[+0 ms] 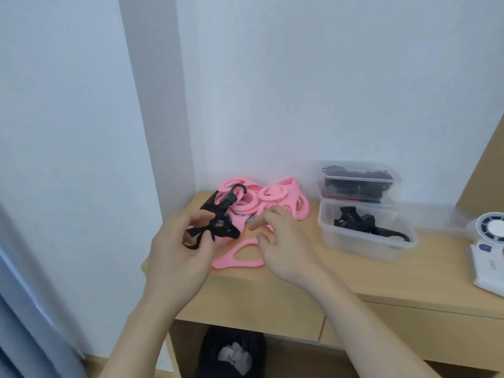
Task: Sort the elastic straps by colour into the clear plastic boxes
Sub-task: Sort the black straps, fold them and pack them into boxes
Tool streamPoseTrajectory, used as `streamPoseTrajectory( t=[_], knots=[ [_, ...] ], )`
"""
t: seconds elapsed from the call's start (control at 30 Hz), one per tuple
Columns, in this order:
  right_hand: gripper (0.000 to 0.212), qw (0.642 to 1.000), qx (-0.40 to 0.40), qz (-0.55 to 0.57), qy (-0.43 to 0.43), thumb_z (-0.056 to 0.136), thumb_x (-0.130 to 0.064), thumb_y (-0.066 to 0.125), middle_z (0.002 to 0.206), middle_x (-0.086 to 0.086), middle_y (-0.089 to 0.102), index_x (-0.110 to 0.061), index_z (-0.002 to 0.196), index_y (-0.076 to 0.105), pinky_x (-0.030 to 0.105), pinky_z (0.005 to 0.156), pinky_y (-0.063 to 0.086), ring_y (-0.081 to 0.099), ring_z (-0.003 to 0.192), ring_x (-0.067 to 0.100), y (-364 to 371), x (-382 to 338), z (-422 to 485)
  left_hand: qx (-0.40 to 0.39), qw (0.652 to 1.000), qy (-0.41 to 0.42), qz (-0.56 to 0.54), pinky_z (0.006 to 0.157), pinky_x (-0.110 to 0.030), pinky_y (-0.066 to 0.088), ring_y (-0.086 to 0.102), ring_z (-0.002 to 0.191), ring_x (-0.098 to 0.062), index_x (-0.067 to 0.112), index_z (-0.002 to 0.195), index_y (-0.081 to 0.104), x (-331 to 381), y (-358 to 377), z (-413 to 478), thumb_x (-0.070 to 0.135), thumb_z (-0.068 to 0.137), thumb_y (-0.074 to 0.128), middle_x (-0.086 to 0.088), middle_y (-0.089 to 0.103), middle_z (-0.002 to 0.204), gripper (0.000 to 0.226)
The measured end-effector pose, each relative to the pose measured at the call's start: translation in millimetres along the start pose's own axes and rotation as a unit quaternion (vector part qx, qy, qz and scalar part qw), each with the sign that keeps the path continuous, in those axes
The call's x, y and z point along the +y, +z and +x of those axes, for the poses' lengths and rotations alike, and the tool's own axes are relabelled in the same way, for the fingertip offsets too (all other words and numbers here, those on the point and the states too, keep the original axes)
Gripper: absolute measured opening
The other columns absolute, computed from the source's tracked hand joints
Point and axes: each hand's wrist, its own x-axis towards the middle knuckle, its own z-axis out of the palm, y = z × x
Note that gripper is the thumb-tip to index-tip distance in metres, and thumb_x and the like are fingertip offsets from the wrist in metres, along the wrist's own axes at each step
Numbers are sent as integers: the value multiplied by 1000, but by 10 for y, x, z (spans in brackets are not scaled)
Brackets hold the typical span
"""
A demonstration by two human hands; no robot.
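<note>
Left hand (pixel 180 249) pinching a black strap (pixel 218 216), right hand (pixel 281 241) loose and empty, both left of the box (pixel 354 245) holding black straps on the bench (pixel 272 290). I'd lift it clear of the pink pile (pixel 272 197) before crossing over.

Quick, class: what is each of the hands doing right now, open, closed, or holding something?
Left hand: closed, holding a black strap.
Right hand: open, holding nothing, by a pink strap.
</note>
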Motion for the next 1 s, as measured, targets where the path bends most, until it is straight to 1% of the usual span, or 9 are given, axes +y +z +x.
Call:
streamPoseTrajectory(
  t=[0.07,0.17,0.33,0.47,0.57,0.67,0.8,0.93,1.0],
  knots=[
    [21,1000,-8,-2,-2,93,-12,54,115,-11,53,-32,98,62,32,101,40,48,117,9,15,-29,38,32,999,-23,-11,70,-10,43,58,86,0,38,96,67,-84,-58,-23,-2,88,60,20,63,94,41],
    [23,999,27,-21,4,92,-10,54,112,-9,56,-31,94,64,29,93,41,51,109,10,-184,-21,123,12,1000,-6,-25,66,-13,42,58,84,-7,37,92,67,-53,32,-45,-7,85,60,19,63,93,45],
    [23,985,135,-65,83,89,-8,56,93,-13,64,-27,87,68,26,80,47,60,87,6,-1031,258,189,-122,988,76,-61,66,-15,42,61,84,-8,28,93,70,358,560,130,2,88,61,15,67,92,28],
    [25,961,108,-184,177,92,-10,53,87,-18,63,-29,83,68,23,71,44,59,82,5,-1730,613,-32,-248,967,54,-34,78,-25,49,62,88,-1,29,99,69,654,1252,481,14,89,58,16,69,92,21],
    [27,936,50,-274,213,92,-13,51,97,-13,68,-29,89,72,33,87,41,58,100,16,-1944,807,-206,-329,941,61,60,87,-39,53,62,93,-12,23,110,59,858,1721,704,18,88,55,13,64,96,23],
    [30,926,-3,-318,205,92,-15,48,104,-8,69,-31,95,73,36,89,30,48,113,20,-1964,980,-289,-411,890,60,190,83,-43,54,61,91,-23,16,112,47,970,2085,844,23,87,56,0,62,99,27],
    [36,936,-53,-288,197,90,-13,44,106,-6,65,-30,99,73,37,98,28,43,116,20,-1925,1124,-308,-474,832,31,288,55,-30,36,48,63,-20,12,83,45,1076,2362,964,23,84,65,0,51,72,23],
    [36,931,-79,-285,213,89,-10,41,109,5,61,-19,99,75,51,121,10,35,125,25,-1894,1202,-314,-535,781,29,320,62,-30,41,49,65,-21,14,67,51,1123,2461,1002,41,84,75,2,51,68,40],
    [35,929,-82,-291,211,89,-12,41,104,6,62,-15,97,75,59,121,-2,33,126,25,-1875,1231,-331,-540,774,31,329,66,-32,43,52,69,-23,14,69,54,1093,2488,974,45,83,74,2,54,69,39]
  ],
)
